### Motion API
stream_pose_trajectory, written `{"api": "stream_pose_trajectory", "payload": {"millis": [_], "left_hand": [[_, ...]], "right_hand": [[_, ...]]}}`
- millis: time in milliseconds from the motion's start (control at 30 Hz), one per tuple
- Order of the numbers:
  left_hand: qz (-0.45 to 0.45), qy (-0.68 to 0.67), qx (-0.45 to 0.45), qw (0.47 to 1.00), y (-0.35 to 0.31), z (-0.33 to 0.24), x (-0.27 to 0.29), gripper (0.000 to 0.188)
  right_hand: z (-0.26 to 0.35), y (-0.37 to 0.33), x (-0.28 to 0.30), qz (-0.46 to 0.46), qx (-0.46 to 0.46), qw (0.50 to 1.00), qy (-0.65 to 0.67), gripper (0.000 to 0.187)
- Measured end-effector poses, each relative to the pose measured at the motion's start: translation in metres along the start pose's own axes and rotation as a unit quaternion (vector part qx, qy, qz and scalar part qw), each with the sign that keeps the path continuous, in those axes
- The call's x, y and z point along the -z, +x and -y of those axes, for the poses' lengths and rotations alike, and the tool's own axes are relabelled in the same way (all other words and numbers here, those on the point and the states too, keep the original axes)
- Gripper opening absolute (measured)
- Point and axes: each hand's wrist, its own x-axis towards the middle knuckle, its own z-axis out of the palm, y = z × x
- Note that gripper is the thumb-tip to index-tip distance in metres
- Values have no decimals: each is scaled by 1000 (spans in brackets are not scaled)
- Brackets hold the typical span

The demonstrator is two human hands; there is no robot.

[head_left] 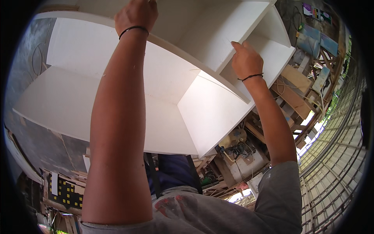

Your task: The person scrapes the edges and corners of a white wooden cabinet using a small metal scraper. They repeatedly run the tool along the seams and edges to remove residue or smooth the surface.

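A large white cabinet point(218, 113) with several open compartments fills the upper middle of the head view. My left hand point(136, 17) is at the top edge of the picture, above the cabinet's long front edge. Its fingers look curled closed, and their tips are hidden, so what they hold does not show. My right hand point(247, 60) is at the edge of an upright white divider point(255, 29), index finger bent toward it and the other fingers curled under. Whatever is in it is hidden behind the knuckles. A dark cord circles each wrist.
Wooden boards point(292, 97) and loose cables lie to the right, beside a wire-mesh panel point(331, 171). Below the cabinet is a cluttered machine with cables point(237, 146). A black sheet with yellow squares point(66, 191) lies at lower left, near a grey wall point(50, 136).
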Motion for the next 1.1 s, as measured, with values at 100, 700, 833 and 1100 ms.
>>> {"api": "stream_pose_trajectory", "payload": {"millis": [100,700,833,1100], "left_hand": [[5,-8,-2,1000,0,-2,2,27],[13,-12,7,1000,4,2,-2,27],[3,-4,-3,1000,1,0,0,28],[20,29,19,999,3,3,-1,36]], "right_hand": [[16,-16,-16,-16,65,995,-74,21],[20,-31,-16,79,-127,941,305,31],[7,-32,-22,-69,46,996,39,34],[-15,-1,-10,38,-77,967,239,34]]}}
